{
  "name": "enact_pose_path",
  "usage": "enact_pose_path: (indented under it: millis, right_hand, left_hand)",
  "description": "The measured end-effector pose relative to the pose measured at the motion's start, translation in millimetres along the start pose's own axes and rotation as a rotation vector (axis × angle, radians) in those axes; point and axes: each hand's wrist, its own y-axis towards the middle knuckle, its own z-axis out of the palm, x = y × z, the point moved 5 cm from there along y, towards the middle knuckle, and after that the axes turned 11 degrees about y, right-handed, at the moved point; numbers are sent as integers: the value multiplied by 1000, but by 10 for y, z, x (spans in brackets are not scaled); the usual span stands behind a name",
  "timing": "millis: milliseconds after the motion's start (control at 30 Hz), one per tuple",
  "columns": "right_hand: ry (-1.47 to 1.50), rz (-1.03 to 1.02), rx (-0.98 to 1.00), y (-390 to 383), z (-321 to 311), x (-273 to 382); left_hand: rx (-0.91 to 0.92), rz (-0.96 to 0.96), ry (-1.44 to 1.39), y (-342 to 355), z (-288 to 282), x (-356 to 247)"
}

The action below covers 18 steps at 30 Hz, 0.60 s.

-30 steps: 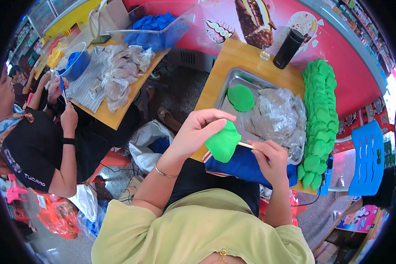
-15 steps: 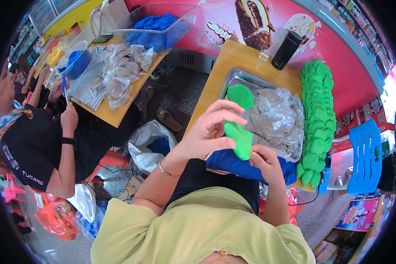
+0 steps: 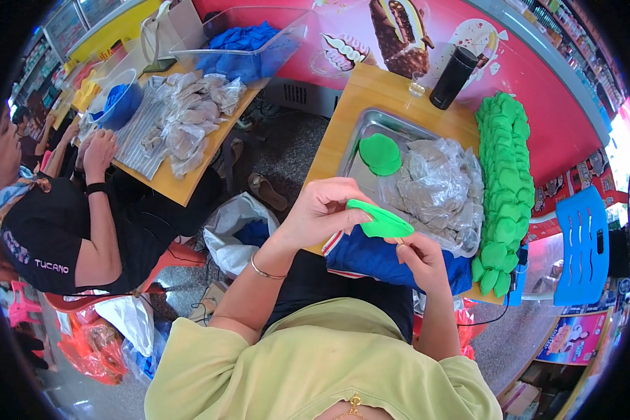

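Observation:
Between my two hands, above the near edge of the tray, is a thin green leaf-shaped piece (image 3: 383, 222) that looks soft like cloth. My left hand (image 3: 327, 210) pinches its left end, with thumb and fingers closed. At its lower right edge, my right hand (image 3: 423, 259) grips it between thumb and fingertips. Another green piece (image 3: 380, 155) lies flat at the left of a metal tray (image 3: 348, 148). Next to it in the tray sits a clear plastic bag (image 3: 437, 185) of greyish pieces. Under my hands is a folded blue cloth (image 3: 371, 260).
A long stack of green pieces (image 3: 502, 189) lines the table's right side. A black bottle (image 3: 454, 78) and a small glass (image 3: 417, 85) stand at the back. At left, a person (image 3: 56, 224) sits at another table (image 3: 178, 187). A white sack (image 3: 234, 234) rests on the floor.
The green piece has tipped from upright to nearly flat. My left fingers, spread before, have closed on its left end. The person at left has raised their hands and brought them together.

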Motion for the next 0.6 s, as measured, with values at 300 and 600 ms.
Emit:
enact_pose_path:
  millis: [300, 600]
  right_hand:
    - [77, -33, -17, -6, 0, -58]
    - [218, -1, -17, -25, 25, -131]
  left_hand:
    - [-13, -31, -51, 13, 61, -22]
    - [-50, -42, -98, -2, 85, -17]
